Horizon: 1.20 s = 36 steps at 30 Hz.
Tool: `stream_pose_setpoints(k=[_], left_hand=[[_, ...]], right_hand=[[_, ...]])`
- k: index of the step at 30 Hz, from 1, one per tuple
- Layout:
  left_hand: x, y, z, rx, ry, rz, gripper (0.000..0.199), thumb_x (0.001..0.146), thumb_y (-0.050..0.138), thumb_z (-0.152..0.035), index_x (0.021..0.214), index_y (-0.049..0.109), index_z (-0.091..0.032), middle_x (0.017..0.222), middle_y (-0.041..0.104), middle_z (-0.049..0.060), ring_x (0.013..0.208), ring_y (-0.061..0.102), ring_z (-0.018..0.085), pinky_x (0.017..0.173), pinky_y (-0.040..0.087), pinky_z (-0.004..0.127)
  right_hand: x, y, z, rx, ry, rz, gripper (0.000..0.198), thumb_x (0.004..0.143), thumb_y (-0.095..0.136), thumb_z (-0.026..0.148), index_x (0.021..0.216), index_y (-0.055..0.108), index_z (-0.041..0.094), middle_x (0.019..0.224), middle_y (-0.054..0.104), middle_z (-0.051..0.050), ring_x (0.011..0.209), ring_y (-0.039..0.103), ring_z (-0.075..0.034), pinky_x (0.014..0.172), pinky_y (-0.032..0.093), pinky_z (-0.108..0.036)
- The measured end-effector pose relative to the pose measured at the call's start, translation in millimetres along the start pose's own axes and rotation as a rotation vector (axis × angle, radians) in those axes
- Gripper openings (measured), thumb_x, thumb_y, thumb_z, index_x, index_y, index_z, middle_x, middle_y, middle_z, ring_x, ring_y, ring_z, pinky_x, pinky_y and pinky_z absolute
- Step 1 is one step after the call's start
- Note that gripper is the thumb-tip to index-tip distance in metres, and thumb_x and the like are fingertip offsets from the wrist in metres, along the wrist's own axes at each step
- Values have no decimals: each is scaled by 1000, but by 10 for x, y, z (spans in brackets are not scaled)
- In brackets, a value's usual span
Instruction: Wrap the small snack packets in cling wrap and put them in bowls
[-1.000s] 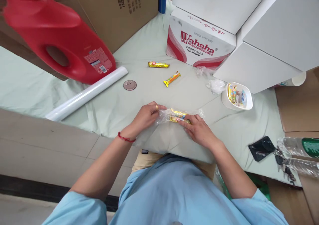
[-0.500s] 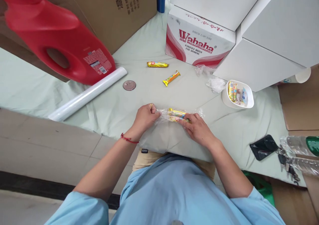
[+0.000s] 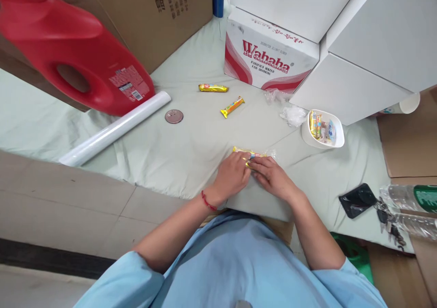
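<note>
On the cloth in front of me lie yellow-wrapped snack sticks, with clear plastic film around them. My left hand is closed over their left part, its fingers curled and partly hidden. My right hand grips the sticks from the right, fingertips pressed on the wrappers and nearly touching my left hand. Farther back, apart from both hands, lie two single yellow snack sticks: one stick near the carton and another stick set at a slant.
A white tub with snack sticks stands right, beside crumpled plastic. To the left are a film roll, a round metal disc and a red jug. A Wahaha carton stands behind; a black phone and keys lie right.
My left hand has moved right, from the stretched end of the plastic film onto the snack sticks, bringing the film in with it. My right hand stays at the sticks.
</note>
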<state>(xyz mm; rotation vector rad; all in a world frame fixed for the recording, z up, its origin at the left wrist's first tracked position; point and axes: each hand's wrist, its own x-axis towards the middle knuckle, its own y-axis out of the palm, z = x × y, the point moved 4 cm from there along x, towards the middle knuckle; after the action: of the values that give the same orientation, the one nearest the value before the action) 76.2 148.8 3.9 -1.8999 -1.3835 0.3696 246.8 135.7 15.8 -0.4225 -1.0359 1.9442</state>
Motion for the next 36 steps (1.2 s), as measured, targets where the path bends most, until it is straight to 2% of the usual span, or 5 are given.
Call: stream_pose_setpoints(k=[7, 14, 22, 28, 36], left_hand=[[-211, 177, -46, 309, 176, 20, 42, 97, 51, -12, 136, 68, -16, 146, 68, 16, 138, 61, 31, 118, 47, 50], [-263, 232, -39, 367, 219, -101, 42, 100, 49, -12, 137, 69, -17, 146, 70, 14, 150, 53, 30, 130, 34, 55], [-258, 277, 41, 323, 254, -60, 46, 100, 47, -10, 141, 68, -16, 147, 69, 16, 149, 55, 28, 129, 40, 54], [-266, 319, 35, 336, 284, -55, 44, 103, 45, -11, 140, 68, -10, 148, 67, 19, 147, 58, 29, 127, 44, 50], [-273, 284, 125, 108, 262, -20, 54, 86, 50, -7, 138, 66, -5, 151, 62, 25, 153, 50, 35, 128, 42, 59]], right_hand=[[-278, -250, -536, -41, 558, -541, 48, 102, 54, 55, 130, 72, 20, 117, 73, -17, 109, 65, -32, 92, 58, -52], [-167, -36, -602, 34, 595, -473, 33, 91, 61, 54, 93, 72, 22, 110, 69, -14, 105, 59, -31, 97, 52, -52], [-221, -41, -504, 511, 716, -525, 47, 84, 71, 61, 112, 58, 26, 89, 65, 0, 66, 59, -18, 58, 53, -32], [87, -194, -143, 49, 515, -509, 23, 96, 59, 43, 95, 71, 23, 91, 72, -7, 81, 66, -23, 80, 55, -37], [651, 203, 70, -210, 453, -199, 30, 105, 45, 26, 95, 74, 21, 94, 66, -10, 80, 61, -23, 79, 52, -36]])
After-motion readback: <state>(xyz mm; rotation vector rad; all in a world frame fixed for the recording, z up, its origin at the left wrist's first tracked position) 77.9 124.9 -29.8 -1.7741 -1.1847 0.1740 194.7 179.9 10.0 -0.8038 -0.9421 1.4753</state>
